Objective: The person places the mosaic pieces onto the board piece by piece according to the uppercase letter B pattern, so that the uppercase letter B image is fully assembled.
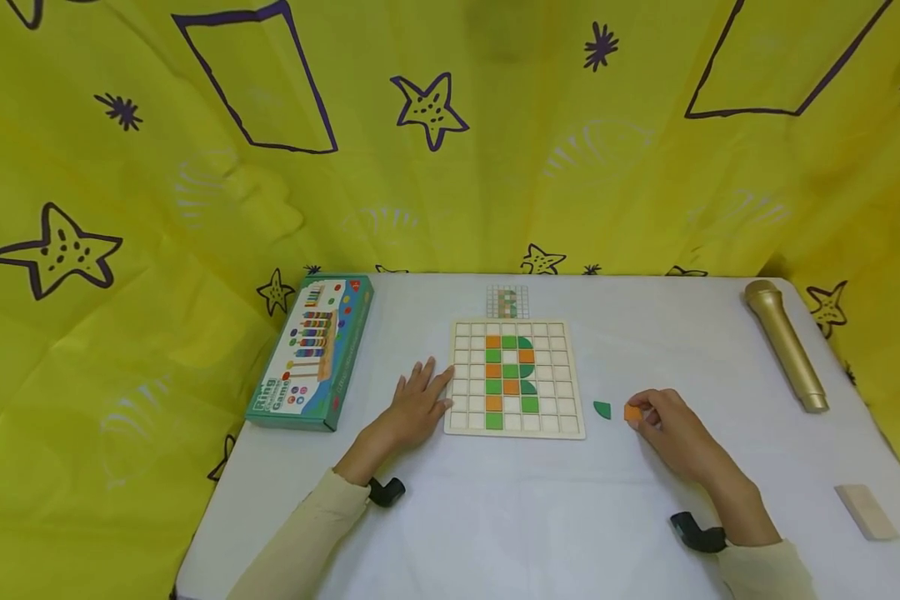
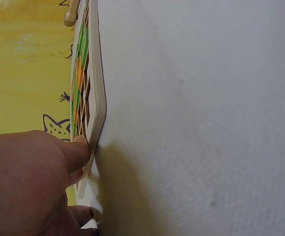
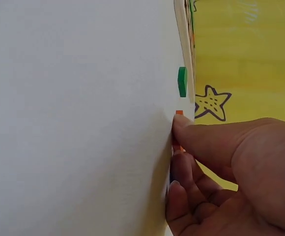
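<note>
A wooden grid board (image 1: 467, 423) lies on the white table, with green and orange tiles set in its cells in the form of a letter R. My left hand (image 1: 414, 406) rests at the board's left edge, thumb and fingers spread and touching its rim. To the right of the board, my right hand (image 1: 675, 429) pinches an orange square tile (image 1: 632, 414) between thumb and fingers, at the tabletop. A green quarter-round tile (image 1: 602, 409) lies between that tile and the board. In the right wrist view the orange tile (image 3: 179, 113) is mostly covered by the thumb.
Behind the board lies a small pattern card (image 1: 507, 302). A boxed ring game (image 1: 307, 354) sits at the left. On the right are a gold microphone (image 1: 786, 346) and a pale wooden block (image 1: 867, 512). A yellow patterned curtain (image 1: 495, 192) hangs behind the table.
</note>
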Tool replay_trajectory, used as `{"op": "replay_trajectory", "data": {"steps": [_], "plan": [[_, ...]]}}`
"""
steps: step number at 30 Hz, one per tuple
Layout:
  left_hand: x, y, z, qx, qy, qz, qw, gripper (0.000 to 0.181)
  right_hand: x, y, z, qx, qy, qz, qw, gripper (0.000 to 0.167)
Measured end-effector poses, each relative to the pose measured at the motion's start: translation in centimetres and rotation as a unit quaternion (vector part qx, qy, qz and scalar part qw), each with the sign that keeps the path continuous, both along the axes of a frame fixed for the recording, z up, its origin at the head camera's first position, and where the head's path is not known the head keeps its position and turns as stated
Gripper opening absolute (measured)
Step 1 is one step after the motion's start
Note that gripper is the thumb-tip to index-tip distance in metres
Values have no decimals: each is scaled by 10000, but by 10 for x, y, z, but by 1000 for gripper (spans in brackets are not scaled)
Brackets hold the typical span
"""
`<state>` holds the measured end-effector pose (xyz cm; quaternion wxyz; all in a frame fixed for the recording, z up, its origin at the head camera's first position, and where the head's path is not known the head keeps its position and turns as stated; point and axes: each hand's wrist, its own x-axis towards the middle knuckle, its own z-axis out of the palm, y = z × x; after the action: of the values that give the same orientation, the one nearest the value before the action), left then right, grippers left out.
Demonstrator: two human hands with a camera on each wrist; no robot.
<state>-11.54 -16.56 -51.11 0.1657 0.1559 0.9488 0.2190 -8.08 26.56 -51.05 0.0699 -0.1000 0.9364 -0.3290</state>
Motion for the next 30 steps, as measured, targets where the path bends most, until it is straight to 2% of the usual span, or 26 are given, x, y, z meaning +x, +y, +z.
{"op": "replay_trajectory", "data": {"steps": [10, 16, 21, 25, 30], "plan": [[1, 0, 1, 30, -27, 17, 10000, 60, -22, -6, 3, 231, -17, -52, 9997, 29], [1, 0, 3, 14, -11, 15, 10000, 60, -31, -33, 12, -19, -108, -112, 9999, 29], [0, 0, 4, -36, -35, 7, 10000, 60, -28, -72, 20, -240, -136, 182, 9995, 26], [0, 0, 3, -67, -41, 17, 10000, 61, -22, -100, 16, -391, -70, 504, 9979, 24], [0, 0, 2, -67, -53, 33, 10000, 60, -16, -127, 8, -233, -106, 798, 9965, 23]]}}
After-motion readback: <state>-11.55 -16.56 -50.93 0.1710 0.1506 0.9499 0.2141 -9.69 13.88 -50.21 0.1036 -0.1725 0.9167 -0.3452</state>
